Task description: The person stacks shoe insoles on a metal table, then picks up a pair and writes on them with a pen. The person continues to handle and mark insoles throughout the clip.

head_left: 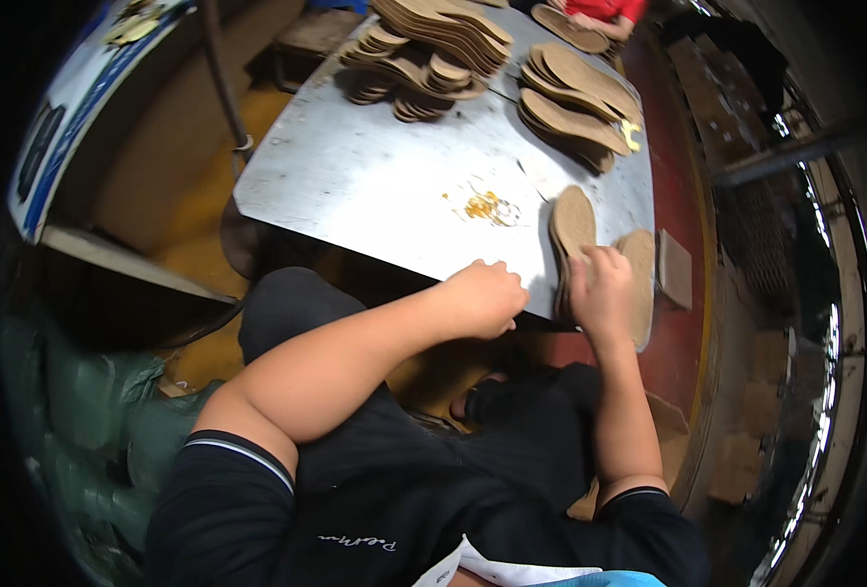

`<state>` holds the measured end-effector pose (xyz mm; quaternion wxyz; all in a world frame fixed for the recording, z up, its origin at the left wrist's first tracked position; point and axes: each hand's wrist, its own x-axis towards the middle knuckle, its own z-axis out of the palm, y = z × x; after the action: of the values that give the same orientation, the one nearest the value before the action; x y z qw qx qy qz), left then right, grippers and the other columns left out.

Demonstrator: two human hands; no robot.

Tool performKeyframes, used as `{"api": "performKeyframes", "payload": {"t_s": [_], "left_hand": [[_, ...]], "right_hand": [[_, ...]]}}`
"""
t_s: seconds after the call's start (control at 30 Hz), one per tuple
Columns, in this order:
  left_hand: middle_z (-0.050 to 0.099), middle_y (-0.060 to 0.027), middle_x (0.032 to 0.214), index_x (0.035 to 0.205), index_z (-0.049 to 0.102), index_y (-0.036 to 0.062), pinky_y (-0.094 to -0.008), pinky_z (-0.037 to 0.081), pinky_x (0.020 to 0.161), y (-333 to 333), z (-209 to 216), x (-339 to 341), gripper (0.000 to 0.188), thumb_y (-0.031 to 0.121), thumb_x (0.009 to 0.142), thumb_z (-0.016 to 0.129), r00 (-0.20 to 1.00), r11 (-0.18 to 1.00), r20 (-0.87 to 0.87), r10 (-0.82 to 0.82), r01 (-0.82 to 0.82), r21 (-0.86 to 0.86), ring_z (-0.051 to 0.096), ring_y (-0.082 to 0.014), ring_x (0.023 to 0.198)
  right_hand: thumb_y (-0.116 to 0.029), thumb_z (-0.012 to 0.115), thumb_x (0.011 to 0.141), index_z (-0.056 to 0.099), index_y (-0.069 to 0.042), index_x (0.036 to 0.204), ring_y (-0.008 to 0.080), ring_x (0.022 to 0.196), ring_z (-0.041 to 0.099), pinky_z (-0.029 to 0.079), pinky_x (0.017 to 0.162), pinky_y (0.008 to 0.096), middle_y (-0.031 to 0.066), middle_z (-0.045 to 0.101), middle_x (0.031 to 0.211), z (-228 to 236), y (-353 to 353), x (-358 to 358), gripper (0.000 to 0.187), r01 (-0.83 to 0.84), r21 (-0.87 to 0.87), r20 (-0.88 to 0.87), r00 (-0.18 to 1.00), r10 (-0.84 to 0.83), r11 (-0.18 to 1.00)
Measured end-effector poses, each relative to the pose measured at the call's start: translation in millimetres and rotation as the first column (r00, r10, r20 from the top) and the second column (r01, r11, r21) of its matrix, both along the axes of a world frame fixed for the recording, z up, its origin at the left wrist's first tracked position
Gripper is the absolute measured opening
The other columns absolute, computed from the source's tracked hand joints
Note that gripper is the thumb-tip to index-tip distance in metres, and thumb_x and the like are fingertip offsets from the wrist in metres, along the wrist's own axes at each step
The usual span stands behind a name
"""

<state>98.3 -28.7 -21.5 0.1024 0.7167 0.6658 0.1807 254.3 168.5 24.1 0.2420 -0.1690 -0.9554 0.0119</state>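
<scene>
My left hand (487, 298) is at the near edge of the metal-topped table, its fingers curled in. Whatever it may hold is hidden. My right hand (605, 289) is over the table's near right corner, thumb and bent fingers a little apart, with nothing visible between them. Beside its fingers stands a small stack of tan cork-like insoles (574, 220), partly covered by the hand. To the right of that hand, more insoles (639, 259) lie along the table's right edge. Whether my right fingers touch either pile, I cannot tell.
Tall stacks of insoles (443, 39) fill the far left of the table (355, 186), and more piles (575, 93) stand far right. Orange-yellow smears (487, 206) mark the tabletop. Across the table, a person in a red sleeve (610, 10) handles an insole (570, 29).
</scene>
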Motion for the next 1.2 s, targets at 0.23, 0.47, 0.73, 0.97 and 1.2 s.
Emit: {"api": "performKeyframes", "payload": {"t_s": [0.23,0.47,0.73,0.97,1.2], "left_hand": [[0.079,-0.0166,0.103,0.109,0.076,0.0029,-0.0524,0.065,0.084,-7,11,-9,0.035,0.035,0.098,0.085,0.999,0.999,0.038,0.021,-0.019,-0.047,0.079,-0.0390,0.096],[0.077,-0.0202,0.096,0.103,0.075,0.0018,-0.0559,0.064,0.087,-3,12,-37,0.030,0.031,0.099,0.082,0.965,0.962,0.230,0.124,-0.174,0.210,0.078,-0.0436,0.097],[0.082,-0.0216,0.106,0.114,0.082,0.0026,-0.0543,0.064,0.094,-8,41,-70,0.031,0.030,0.102,0.078,0.851,0.857,0.406,0.333,-0.452,0.245,0.079,-0.0431,0.105],[0.076,-0.0082,0.119,0.138,0.070,0.0004,-0.0353,0.061,0.097,7,23,-96,0.051,0.045,0.114,0.072,0.137,0.486,0.984,-0.115,-0.856,0.176,0.074,-0.0183,0.106],[0.078,-0.0172,0.122,0.137,0.068,-0.0009,-0.0452,0.067,0.099,-8,26,-57,0.048,0.032,0.105,0.085,-0.597,0.839,0.792,-0.127,-0.491,-0.235,0.080,-0.0281,0.111]], "right_hand": [[-0.014,0.077,0.102,0.080,0.001,0.113,0.0410,0.102,0.072,0.057,0.094,0.0498,0.0187,0.078,0.105,61,-20,-91,0.018,-0.116,-0.243,-0.089,0.991,0.097,0.963],[-0.025,0.086,0.098,0.070,-0.002,0.139,0.0433,0.127,0.065,0.055,0.110,0.0507,0.0221,0.073,0.131,73,-16,-296,0.050,-0.317,0.120,-0.108,0.938,0.330,0.941],[-0.037,0.090,0.093,0.065,-0.001,0.127,0.0443,0.120,0.071,0.061,0.102,0.0534,0.0216,0.073,0.127,61,-5,-378,0.055,-0.133,0.250,0.080,0.990,0.116,0.959],[-0.040,0.088,0.092,0.067,-0.004,0.107,0.0394,0.104,0.073,0.062,0.082,0.0521,0.0162,0.074,0.108,84,-54,-250,0.044,-0.150,0.240,-0.106,0.978,0.180,0.959],[-0.032,0.091,0.091,0.075,-0.001,0.117,0.0403,0.099,0.071,0.059,0.090,0.0498,0.0181,0.072,0.109,58,-101,-75,0.043,-0.489,-0.287,-0.131,0.872,0.472,0.824]]}}
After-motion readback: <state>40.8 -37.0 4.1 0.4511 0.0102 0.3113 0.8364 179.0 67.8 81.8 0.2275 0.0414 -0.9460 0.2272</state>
